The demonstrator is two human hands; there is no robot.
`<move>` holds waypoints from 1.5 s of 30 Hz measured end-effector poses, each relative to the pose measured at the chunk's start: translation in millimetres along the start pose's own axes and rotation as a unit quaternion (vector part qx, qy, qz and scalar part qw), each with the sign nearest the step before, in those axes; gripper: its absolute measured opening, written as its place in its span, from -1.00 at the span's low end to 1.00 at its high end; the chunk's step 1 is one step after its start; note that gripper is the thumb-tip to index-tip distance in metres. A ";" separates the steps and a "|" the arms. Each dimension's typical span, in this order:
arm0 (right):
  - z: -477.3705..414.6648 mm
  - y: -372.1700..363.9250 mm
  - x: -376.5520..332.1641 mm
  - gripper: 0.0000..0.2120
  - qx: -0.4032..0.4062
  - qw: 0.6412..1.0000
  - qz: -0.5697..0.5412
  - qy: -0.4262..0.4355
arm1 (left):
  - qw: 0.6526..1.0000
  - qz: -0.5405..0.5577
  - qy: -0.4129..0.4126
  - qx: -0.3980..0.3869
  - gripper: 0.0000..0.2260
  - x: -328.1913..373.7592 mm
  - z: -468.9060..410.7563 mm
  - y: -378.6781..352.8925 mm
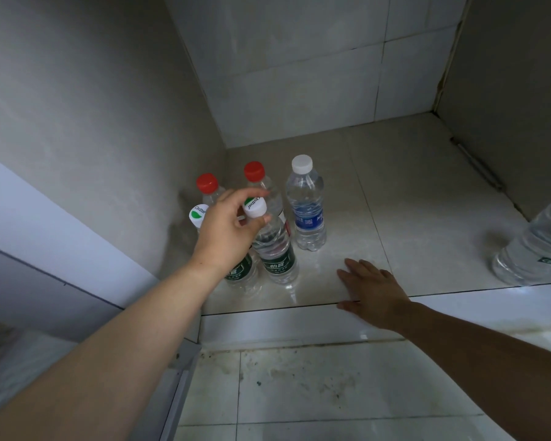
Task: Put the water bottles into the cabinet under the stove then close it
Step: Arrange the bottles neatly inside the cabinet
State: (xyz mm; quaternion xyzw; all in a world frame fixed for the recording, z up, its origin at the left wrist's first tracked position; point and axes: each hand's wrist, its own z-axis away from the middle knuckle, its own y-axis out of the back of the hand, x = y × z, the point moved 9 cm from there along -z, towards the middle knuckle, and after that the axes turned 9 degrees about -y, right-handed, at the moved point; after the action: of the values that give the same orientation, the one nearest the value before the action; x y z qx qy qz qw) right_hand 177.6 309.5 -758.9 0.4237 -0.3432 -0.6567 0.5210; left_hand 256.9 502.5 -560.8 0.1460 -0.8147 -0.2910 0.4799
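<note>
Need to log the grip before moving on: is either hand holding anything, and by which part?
Left hand pinches the right green-labelled bottle at its white cap. Right hand lies flat on the cabinet floor, holding nothing.

Tiled cabinet floor [411, 202], five upright water bottles [307, 211], sixth bottle [535, 246] far right

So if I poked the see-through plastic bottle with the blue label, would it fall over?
Probably it would wobble: the clear plastic bottle with the blue label stands tall and narrow on smooth glossy tiles. It looks full, so it is likely heavy enough to resist a light poke.
</note>
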 end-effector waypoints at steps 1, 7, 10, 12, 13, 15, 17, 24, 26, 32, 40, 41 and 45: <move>0.2 -0.3 -0.2 -0.32 -0.001 1.000 0.001 0.000 | 1.000 -0.003 -0.002 -0.004 -0.64 0.9 1.1 0.3; 1.6 -0.5 -0.3 -0.33 -0.004 1.000 -0.005 -0.001 | 0.997 -0.055 -0.026 -0.044 -0.71 13.4 -0.1 -3.4; 4.0 11.0 -0.4 -0.33 0.002 1.000 -0.021 0.010 | 0.992 -0.107 -0.037 -0.062 -0.72 19.9 -2.1 -5.5; 7.2 31.9 1.2 -0.34 0.023 0.999 -0.041 0.020 | 0.989 -0.122 -0.046 -0.066 -0.68 28.3 -4.4 -7.0; 10.0 45.1 3.0 -0.34 0.032 0.998 -0.049 0.022 | 0.987 -0.131 -0.060 -0.067 -0.65 35.4 -6.7 -8.7; 18.7 74.9 8.6 -0.37 0.055 0.996 -0.062 0.027 | 0.981 -0.158 -0.089 -0.070 -0.62 52.4 -12.2 -15.4; 32.9 108.6 17.1 -0.39 0.093 0.992 -0.072 0.035 | 0.975 -0.179 -0.112 -0.070 -0.61 69.8 -18.3 -25.8; 106.6 211.1 101.6 -0.59 0.247 0.969 0.022 -0.001 | 0.963 -0.147 -0.197 -0.116 -0.59 123.8 -31.0 -85.4; 122.0 220.7 140.5 -0.59 0.260 0.961 0.064 -0.063 | 0.962 -0.128 -0.192 -0.145 -0.56 126.6 -32.1 -110.6; 131.2 215.5 204.4 -0.63 0.195 0.970 -0.008 -0.144 | 0.944 -0.115 -0.109 -0.289 -0.43 87.4 -11.2 -202.3; 127.9 230.0 208.9 -0.67 0.247 0.954 -0.111 -0.129 | 0.891 -0.211 -0.050 -0.399 -0.48 21.4 48.6 -270.3; 127.2 233.8 204.3 -0.67 0.264 0.949 -0.122 -0.119 | 0.890 -0.216 -0.049 -0.398 -0.48 18.9 50.9 -272.1; 120.9 241.2 181.7 -0.67 0.316 0.929 -0.173 -0.084 | 0.896 -0.220 -0.057 -0.381 -0.47 9.8 61.0 -274.6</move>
State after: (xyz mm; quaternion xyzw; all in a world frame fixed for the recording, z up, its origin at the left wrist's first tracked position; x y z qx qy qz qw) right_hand 144.2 80.0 -530.8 0.5621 -0.4970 -0.6276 0.2079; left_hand 187.8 301.3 -745.2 0.1104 -0.6142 -0.6853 0.3755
